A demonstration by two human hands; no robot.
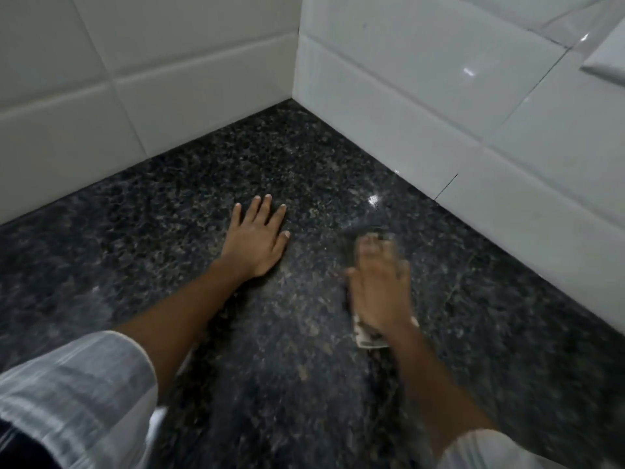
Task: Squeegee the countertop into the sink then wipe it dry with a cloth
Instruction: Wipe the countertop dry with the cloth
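While the right hand (pixel 380 292) presses a folded cloth (pixel 370 336) flat against the countertop (pixel 304 350), the left hand (pixel 257 238) rests palm down on the same surface with fingers spread and holding nothing. The right hand is motion-blurred; its fingers lie extended over the cloth rather than curled around it, so the cloth is pinned under the palm, not clamped between the fingers.

Position, referenced to the wall corner (pixel 294 99):
- The cloth lies in front of the corner and slightly to its right, near the right-hand tiled wall (pixel 439 106).
- The left hand sits in front of the corner, just left of the cloth and apart from it.
- Neither sink nor squeegee is in view.

Judged step: drying pass with the cloth.

Possible faults:
- The cloth may slip out from under the flat palm on the polished stone, since it is held by pressure only.
- The strip along the wall base toward the corner may be skipped, leaving moisture.
- The braced left palm may mark a dried area.

Markings: the cloth shows a dark pattern at its near edge. No legible writing, brand or label is visible.
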